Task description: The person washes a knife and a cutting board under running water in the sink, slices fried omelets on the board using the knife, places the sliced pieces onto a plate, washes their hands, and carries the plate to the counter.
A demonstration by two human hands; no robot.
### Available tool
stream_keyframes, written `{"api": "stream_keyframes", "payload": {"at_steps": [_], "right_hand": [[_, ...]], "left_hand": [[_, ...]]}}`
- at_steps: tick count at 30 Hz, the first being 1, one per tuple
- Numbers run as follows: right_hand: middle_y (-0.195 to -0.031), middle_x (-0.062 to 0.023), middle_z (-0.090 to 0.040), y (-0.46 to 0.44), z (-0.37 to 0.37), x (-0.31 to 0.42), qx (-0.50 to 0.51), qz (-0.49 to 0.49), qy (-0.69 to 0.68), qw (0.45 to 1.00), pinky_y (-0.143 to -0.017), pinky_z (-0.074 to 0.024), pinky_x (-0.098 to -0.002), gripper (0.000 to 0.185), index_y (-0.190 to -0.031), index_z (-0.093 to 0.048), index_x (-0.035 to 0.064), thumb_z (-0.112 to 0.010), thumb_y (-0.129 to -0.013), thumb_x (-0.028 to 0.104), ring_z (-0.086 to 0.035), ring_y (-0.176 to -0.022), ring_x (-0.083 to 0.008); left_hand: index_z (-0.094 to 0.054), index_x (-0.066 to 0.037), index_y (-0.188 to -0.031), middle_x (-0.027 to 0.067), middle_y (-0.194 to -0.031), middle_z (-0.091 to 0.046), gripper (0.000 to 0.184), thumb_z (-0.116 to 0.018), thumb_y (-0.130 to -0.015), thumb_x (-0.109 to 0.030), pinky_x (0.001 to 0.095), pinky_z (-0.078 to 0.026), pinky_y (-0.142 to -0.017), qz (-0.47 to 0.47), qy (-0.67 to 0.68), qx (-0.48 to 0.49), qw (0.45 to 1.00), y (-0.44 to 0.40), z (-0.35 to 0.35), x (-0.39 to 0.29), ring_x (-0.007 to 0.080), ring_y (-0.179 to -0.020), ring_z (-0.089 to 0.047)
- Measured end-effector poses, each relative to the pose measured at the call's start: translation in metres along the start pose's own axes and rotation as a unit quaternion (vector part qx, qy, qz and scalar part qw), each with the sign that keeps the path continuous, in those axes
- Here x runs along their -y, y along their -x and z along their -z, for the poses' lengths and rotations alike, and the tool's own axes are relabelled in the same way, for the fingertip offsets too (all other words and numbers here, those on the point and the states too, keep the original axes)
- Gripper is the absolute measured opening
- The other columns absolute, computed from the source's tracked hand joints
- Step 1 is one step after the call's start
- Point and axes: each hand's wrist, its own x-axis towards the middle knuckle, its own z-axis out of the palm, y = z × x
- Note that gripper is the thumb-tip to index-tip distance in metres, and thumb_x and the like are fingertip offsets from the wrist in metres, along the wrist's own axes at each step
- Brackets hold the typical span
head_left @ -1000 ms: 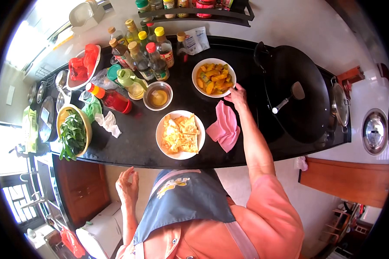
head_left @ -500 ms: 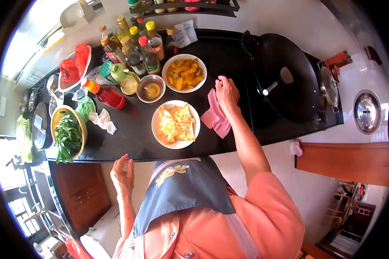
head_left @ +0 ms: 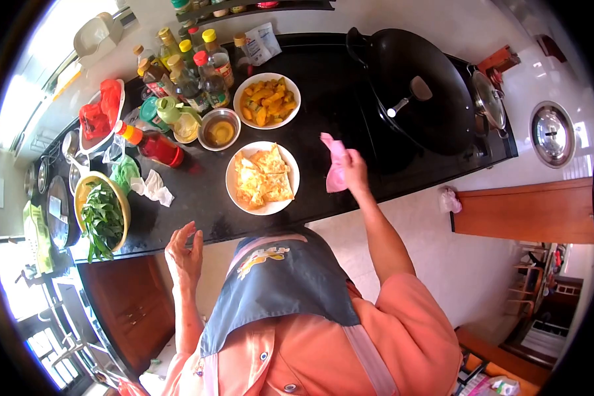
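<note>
My right hand (head_left: 355, 173) is closed on the pink cloth (head_left: 336, 165), which hangs bunched to the left of my fingers over the black counter. Near the counter's front edge, my left hand (head_left: 185, 252) is raised with its fingers apart and holds nothing. A white bowl of egg pieces (head_left: 264, 179) sits between my hands. Behind it are a white bowl of orange chunks (head_left: 268, 100) and a metal bowl of liquid (head_left: 219, 130).
A black wok (head_left: 435, 86) with a spatula (head_left: 410, 96) in it stands at the right. Several bottles (head_left: 195, 82) crowd the back left. A yellow bowl of green leaves (head_left: 103, 218), a red-capped bottle (head_left: 155, 146) and white tissue (head_left: 152, 188) are at the left.
My right hand has left the bowl of orange chunks, which now sits farther left, beside the metal bowl. It has taken hold of the pink cloth and gathered it up. The view has shifted.
</note>
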Motion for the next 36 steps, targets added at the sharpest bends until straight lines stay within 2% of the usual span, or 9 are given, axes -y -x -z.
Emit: {"api": "stream_keyframes", "payload": {"at_steps": [2,8,12,17,21,24,27,30,36], "right_hand": [[-0.107,-0.0096,-0.069,0.004,0.019,-0.006,0.102,-0.255,-0.41,0.87,-0.08,-0.0537,-0.0363,0.027,-0.118,-0.062,0.0059,-0.059,-0.104,0.029,-0.067,-0.094,-0.0256],[-0.089,0.0017,-0.04,0.057,0.072,0.14,0.277,-0.292,-0.897,0.182,-0.08,-0.0476,-0.0205,0.021,-0.088,-0.051,0.0112,-0.066,-0.096,0.0,-0.047,-0.088,-0.0124],[-0.088,0.0034,-0.047,0.071,0.055,0.155,0.257,-0.389,-0.862,0.202,-0.072,-0.0548,-0.0212,0.012,-0.091,-0.056,0.0141,-0.062,-0.095,0.004,-0.046,-0.088,-0.0118],[-0.103,-0.0048,-0.067,0.098,0.022,0.303,0.522,0.121,-0.478,0.696,-0.081,-0.0568,-0.0349,0.013,-0.104,-0.073,0.0102,-0.07,-0.095,0.019,-0.063,-0.102,-0.0169],[-0.114,-0.0113,-0.07,0.156,-0.042,0.388,0.39,0.585,-0.182,0.687,-0.097,-0.0491,-0.0452,0.033,-0.115,-0.074,0.011,-0.07,-0.091,0.034,-0.066,-0.109,-0.0266],[-0.104,-0.011,-0.072,0.202,-0.087,0.379,0.432,0.611,-0.057,0.661,-0.09,-0.0503,-0.0461,0.033,-0.104,-0.075,0.0134,-0.062,-0.091,0.04,-0.068,-0.101,-0.0295],[-0.09,-0.0103,-0.073,0.21,-0.119,0.365,0.448,0.605,-0.065,0.655,-0.082,-0.0516,-0.047,0.03,-0.089,-0.073,0.0119,-0.062,-0.09,0.04,-0.07,-0.09,-0.0323],[-0.082,-0.0133,-0.071,0.216,-0.129,0.349,0.379,0.569,-0.167,0.711,-0.079,-0.0519,-0.0483,0.033,-0.08,-0.071,0.0095,-0.061,-0.091,0.039,-0.07,-0.083,-0.0358],[-0.078,-0.0181,-0.07,0.199,-0.125,0.339,0.401,0.482,-0.278,0.728,-0.073,-0.0537,-0.0517,0.037,-0.089,-0.069,0.0048,-0.057,-0.1,0.038,-0.069,-0.077,-0.0421]], "left_hand": [[-0.072,-0.001,-0.119,0.0152,-0.105,-0.074,0.028,-0.072,-0.094,-0.014,0.0347,-0.059,-0.081,0.028,0.066,0.007,0.997,0.005,0.003,-0.003,0.0239,-0.099,-0.073],[-0.072,0.001,-0.118,0.0131,-0.099,-0.076,0.032,-0.072,-0.095,-0.021,0.0309,-0.057,-0.085,0.087,0.074,0.06,0.992,0.01,-0.003,0.019,0.0172,-0.091,-0.072],[-0.073,0.001,-0.118,0.0091,-0.1,-0.076,0.034,-0.07,-0.096,-0.025,0.0303,-0.056,-0.084,0.128,0.178,0.139,0.966,0.002,-0.001,0.015,0.0153,-0.092,-0.071],[-0.073,-0.002,-0.12,0.008,-0.099,-0.076,0.037,-0.071,-0.094,-0.028,0.0329,-0.056,-0.084,0.133,0.302,0.224,0.917,-0.01,-0.001,0.004,0.0149,-0.089,-0.069],[-0.07,-0.01,-0.126,0.0076,-0.126,-0.068,0.04,-0.066,-0.094,-0.035,0.0389,-0.05,-0.1,0.016,0.534,0.195,0.823,0.021,-0.001,-0.001,0.017,-0.115,-0.063],[-0.069,-0.02,-0.131,0.0037,-0.131,-0.066,0.045,-0.061,-0.093,-0.044,0.0418,-0.049,-0.103,0.052,0.082,0.258,0.961,0.01,-0.004,-0.035,0.0229,-0.116,-0.065],[-0.071,-0.009,-0.12,0.0124,-0.121,-0.069,0.038,-0.057,-0.097,-0.036,0.045,-0.054,-0.093,0.399,-0.332,0.15,0.841,-0.003,-0.021,-0.068,0.0316,-0.106,-0.067],[-0.072,-0.009,-0.118,0.0114,-0.117,-0.071,0.035,-0.06,-0.096,-0.033,0.0427,-0.055,-0.089,0.075,0.052,0.262,0.961,0.023,0.018,-0.028,0.0295,-0.102,-0.068],[-0.072,-0.007,-0.114,0.0096,-0.108,-0.073,0.03,-0.064,-0.096,-0.028,0.0381,-0.057,-0.081,0.088,0.216,0.284,0.93,0.031,0.038,0.011,0.0253,-0.093,-0.071]]}}
